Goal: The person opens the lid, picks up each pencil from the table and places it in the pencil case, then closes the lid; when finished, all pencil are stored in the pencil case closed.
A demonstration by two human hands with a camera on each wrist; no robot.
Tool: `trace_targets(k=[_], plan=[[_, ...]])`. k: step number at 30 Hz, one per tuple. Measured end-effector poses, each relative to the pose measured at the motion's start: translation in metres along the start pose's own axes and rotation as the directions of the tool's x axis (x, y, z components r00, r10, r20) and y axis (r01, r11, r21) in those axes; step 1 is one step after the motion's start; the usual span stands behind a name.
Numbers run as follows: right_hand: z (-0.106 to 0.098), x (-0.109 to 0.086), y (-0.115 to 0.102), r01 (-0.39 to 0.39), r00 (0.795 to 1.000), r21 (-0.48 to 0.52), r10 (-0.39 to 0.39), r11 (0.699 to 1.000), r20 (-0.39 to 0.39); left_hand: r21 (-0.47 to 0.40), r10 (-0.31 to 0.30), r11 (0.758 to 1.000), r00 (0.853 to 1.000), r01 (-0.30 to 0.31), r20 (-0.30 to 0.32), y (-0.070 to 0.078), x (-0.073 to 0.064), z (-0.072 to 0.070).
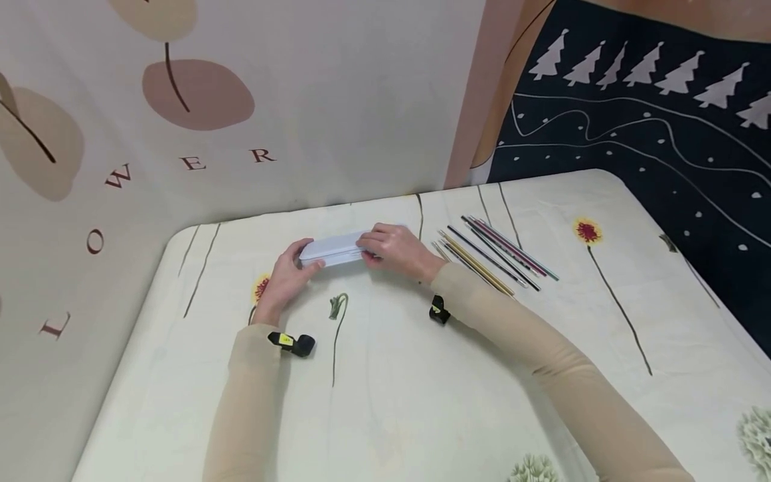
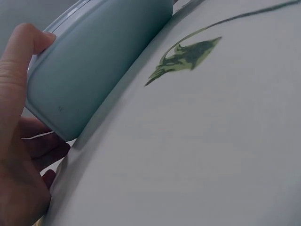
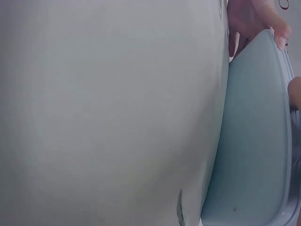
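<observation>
A light-blue pencil case (image 1: 332, 246) lies lengthwise across the far part of the table, a seam running along its near side. My left hand (image 1: 289, 276) grips its left end; in the left wrist view the thumb (image 2: 29, 40) presses the upper edge of the case (image 2: 103, 70) and the other fingers reach under the end. At the right part, my right hand (image 1: 397, 251) has its fingers over the top and its thumb at the seam. The right wrist view shows the case's side (image 3: 254, 136) and only a fingertip (image 3: 295, 92) of this hand at the rim.
Right of the case lies a loose bunch of several pencils (image 1: 494, 258) in mixed colours. The pale cloth (image 1: 391, 375) on the table has printed flowers. A printed curtain (image 1: 337, 107) hangs behind, with a dark tree-patterned cloth (image 1: 632, 120) at the right.
</observation>
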State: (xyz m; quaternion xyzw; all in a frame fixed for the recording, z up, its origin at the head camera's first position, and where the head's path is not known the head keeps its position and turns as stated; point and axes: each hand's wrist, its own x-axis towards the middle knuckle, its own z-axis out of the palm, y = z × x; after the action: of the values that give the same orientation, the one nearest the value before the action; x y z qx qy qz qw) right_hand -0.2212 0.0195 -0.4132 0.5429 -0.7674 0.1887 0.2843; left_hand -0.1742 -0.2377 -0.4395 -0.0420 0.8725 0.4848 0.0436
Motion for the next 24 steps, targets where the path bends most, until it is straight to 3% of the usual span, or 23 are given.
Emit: trace_targets(k=[14, 19, 24], plan=[[-0.002, 0.003, 0.004, -0.011, 1.000, 0.048, 0.009, 0.999, 0.028, 0.002, 0.037, 0.999, 0.999, -0.037, 0.006, 0.001, -0.004, 0.000], [-0.009, 0.009, 0.010, -0.079, 0.997, 0.095, 0.077, 0.992, 0.022, -0.008, 0.070, 0.998, 0.997, -0.070, 0.031, 0.002, -0.006, 0.002], [-0.013, 0.010, 0.014, -0.185, 0.981, 0.201, 0.169, 0.962, 0.092, -0.002, 0.069, 0.998, 0.997, -0.069, 0.036, 0.002, -0.008, 0.002]])
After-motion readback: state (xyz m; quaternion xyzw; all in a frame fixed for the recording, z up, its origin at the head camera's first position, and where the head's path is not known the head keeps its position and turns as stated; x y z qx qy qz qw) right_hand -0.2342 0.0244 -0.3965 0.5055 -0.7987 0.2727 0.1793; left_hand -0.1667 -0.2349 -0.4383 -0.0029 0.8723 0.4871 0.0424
